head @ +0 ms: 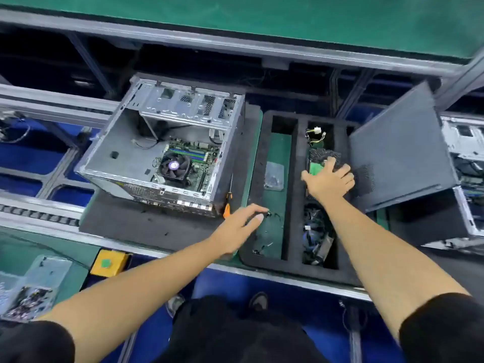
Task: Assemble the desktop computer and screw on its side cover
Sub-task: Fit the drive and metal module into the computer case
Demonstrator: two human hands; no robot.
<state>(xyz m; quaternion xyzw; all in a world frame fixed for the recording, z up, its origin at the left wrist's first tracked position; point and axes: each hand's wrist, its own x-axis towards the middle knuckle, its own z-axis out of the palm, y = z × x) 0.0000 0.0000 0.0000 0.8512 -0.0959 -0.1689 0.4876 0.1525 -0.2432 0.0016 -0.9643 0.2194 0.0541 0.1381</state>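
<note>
Computer case (159,142) lay open-side up on our foam mat, ready for parts; our right hand (328,179) spread over a green card (315,167) in the foam tray (293,265); our left hand (241,226) hovered relaxed, holding nothing.

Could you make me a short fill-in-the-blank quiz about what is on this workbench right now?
1. The computer case lies with its side ____.
2. The screwdriver beside the case has an ____ handle.
3. The right hand reaches into the black foam ____.
4. The dark side cover stands to the ____ of the tray.

Answers: open; orange; tray; right
</note>
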